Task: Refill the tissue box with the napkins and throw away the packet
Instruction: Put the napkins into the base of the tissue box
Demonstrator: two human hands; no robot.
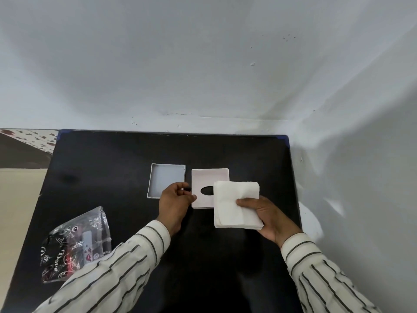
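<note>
napkins in the right hand, box halves lying open

head view: the packet (76,245) lies at the near left of the black table (112,159). it is crumpled clear and black plastic printed with small hearts and swirls, and one curly white word on it looks like "dove", though the lettering is hard to make out. the napkins (234,206), a square stack of plain white folded sheets, are gripped at the stack's near right corner by the right hand (270,215), thumb on top, and partly cover the slotted box half (208,176). that half is white, rimmed, with a dark oval opening in its floor, and sits mid-table. the left hand (174,201) has curled fingers and pinches its left rim with the thumb. just to the left lies the grey box half (165,179), a shallow rectangular tray, open side up. both striped sleeves (126,263) reach in from the near edge.
</note>
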